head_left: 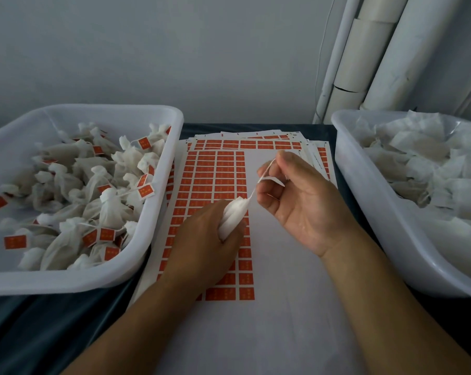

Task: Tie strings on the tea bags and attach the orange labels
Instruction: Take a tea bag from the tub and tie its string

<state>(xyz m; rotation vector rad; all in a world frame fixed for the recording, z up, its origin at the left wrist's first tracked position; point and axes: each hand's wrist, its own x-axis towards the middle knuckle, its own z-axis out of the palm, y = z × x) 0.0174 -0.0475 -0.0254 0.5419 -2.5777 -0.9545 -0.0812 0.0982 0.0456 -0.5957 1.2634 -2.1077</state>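
Bin [172,147] of finished, labelled bags fills the left of the frame, its rim just beside the left hand [202,239], whose fingers clench the tea bag [233,215] at centre over the label sheet [215,174]. The right hand [296,196] pinches the string [253,193]; pulling it steadily up-right should cinch the neck. The right bin [345,169] stands near, so open room lies toward the lower frame.

the left hand [204,239] is curled knuckles-up around a tea bag [234,216], while the right hand [296,201], palm up just beside it, pinches its string [258,182] between curled fingers.
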